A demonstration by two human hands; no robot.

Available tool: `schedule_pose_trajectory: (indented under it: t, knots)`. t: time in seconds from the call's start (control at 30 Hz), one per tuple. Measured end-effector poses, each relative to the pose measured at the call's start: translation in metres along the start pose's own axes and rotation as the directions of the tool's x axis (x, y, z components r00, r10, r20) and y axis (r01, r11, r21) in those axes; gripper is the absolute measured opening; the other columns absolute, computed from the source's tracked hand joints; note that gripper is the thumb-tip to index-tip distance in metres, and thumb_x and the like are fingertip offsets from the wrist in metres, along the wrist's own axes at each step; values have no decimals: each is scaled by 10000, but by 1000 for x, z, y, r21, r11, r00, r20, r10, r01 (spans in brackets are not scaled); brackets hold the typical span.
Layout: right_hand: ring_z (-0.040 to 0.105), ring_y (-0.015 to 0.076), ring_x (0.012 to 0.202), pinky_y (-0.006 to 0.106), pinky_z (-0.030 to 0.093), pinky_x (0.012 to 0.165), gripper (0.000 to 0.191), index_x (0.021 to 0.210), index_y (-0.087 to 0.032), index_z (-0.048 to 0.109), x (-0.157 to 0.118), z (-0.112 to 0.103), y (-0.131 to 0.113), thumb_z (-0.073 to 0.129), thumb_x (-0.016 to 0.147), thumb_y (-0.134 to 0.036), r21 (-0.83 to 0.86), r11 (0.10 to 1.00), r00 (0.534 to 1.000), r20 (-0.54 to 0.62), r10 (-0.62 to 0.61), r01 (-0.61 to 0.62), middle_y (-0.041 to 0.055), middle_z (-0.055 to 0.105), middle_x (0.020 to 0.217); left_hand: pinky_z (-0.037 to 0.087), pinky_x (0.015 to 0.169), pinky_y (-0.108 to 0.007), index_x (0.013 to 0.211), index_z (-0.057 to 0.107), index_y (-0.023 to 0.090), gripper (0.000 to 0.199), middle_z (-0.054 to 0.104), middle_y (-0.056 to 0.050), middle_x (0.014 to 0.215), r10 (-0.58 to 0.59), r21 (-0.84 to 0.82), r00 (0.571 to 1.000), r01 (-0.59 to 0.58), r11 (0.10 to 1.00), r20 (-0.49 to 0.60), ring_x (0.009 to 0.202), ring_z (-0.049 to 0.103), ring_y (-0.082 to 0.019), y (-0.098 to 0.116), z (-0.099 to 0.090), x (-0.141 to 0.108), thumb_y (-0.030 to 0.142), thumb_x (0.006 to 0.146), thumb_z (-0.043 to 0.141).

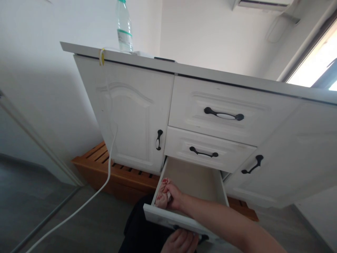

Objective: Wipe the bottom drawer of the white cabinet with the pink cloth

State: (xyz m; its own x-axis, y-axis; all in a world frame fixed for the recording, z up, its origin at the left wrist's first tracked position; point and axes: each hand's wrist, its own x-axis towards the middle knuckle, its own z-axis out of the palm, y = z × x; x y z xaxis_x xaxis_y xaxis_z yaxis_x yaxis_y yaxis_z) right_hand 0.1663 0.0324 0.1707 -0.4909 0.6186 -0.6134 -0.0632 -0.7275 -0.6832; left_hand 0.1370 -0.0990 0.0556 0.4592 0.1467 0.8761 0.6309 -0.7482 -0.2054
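The lowest drawer (195,175) of a white cabinet is pulled out, its pale bottom showing. My right hand (175,196) is inside it at the front left corner, closed around a crumpled pink and white cloth (162,198). The cloth rests against the drawer's left side. Below the drawer front, my left hand (180,241) has its fingers curled on the dark handle (203,239). Part of that handle is hidden behind the fingers.
Two closed drawers (213,102) sit above, with cabinet doors (131,116) on either side. A slatted wooden bench (123,175) is under the cabinet. A white cable (108,172) hangs at the left. On top stands a plastic bottle (124,31).
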Motion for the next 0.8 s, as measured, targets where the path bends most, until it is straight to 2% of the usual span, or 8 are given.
schedule_pose_trajectory:
  t: [0.13, 0.3, 0.4, 0.5, 0.6, 0.67, 0.73, 0.8]
  knots:
    - [635, 200, 809, 352, 523, 837, 234, 775, -189, 557, -24, 1, -15, 530, 550, -250, 104, 994, 991, 125, -49, 36, 40, 604, 780, 488, 889, -219, 1092, 752, 270, 289, 708, 4, 1129, 18, -22, 1000, -18, 1000, 16, 878, 602, -75, -3, -4, 3, 211, 958, 503]
    - [550, 208, 1031, 335, 433, 972, 417, 936, -223, 650, -34, 16, -50, 578, 532, -150, -355, 756, 825, 90, -557, 549, 4, 606, 978, 498, 897, -231, 1157, 735, 272, 277, 682, -12, 1280, 37, -15, 997, -37, 999, 61, 915, 612, -86, -3, -5, -4, 261, 928, 579]
    - [555, 197, 969, 311, 424, 946, 253, 777, -198, 676, -16, 27, -44, 570, 558, -128, -420, 781, 878, 340, -337, 462, 11, 619, 896, 487, 944, -260, 1208, 714, 262, 332, 674, -24, 1300, 36, -26, 994, -34, 999, 108, 982, 622, -113, 0, -6, -11, 256, 943, 514]
    - [571, 171, 866, 284, 441, 852, 161, 756, -188, 651, 1, 39, -25, 563, 626, -153, -429, 854, 848, 530, -26, 295, 13, 625, 851, 467, 973, -271, 1250, 689, 257, 373, 660, -34, 1322, 42, -36, 985, -36, 999, 170, 1012, 615, -127, 2, -8, -14, 246, 937, 487]
    - [564, 150, 871, 264, 432, 864, 162, 850, -205, 651, -2, 43, -21, 615, 693, -212, -376, 883, 842, 538, -39, 281, -2, 620, 896, 464, 972, -272, 1304, 654, 253, 403, 627, -39, 1383, 91, -47, 964, -82, 996, 249, 1059, 602, -139, 0, -10, -16, 278, 942, 478]
    - [571, 156, 922, 276, 425, 928, 164, 884, -207, 652, -17, 41, -28, 647, 741, -288, -328, 862, 781, 613, -116, 386, 4, 627, 949, 463, 977, -272, 1325, 638, 260, 414, 611, -37, 1410, 121, -41, 956, -114, 993, 269, 1080, 600, -141, -2, -10, -18, 300, 952, 463]
    - [573, 185, 1045, 301, 395, 1019, 183, 887, -203, 666, -38, 34, -35, 655, 780, -351, -331, 773, 699, 688, -195, 541, 31, 638, 1040, 456, 1008, -276, 1334, 633, 265, 420, 597, -34, 1431, 128, -31, 960, -125, 992, 251, 1086, 605, -134, -4, -9, -22, 300, 955, 456]
    - [524, 221, 1209, 321, 346, 1098, 223, 916, -211, 697, -62, 22, -34, 699, 764, -374, -436, 619, 698, 663, -270, 654, 53, 608, 1205, 452, 1044, -282, 1340, 630, 264, 427, 581, -37, 1456, 131, -33, 964, -127, 991, 230, 1098, 612, -131, -4, -7, -29, 289, 950, 460]
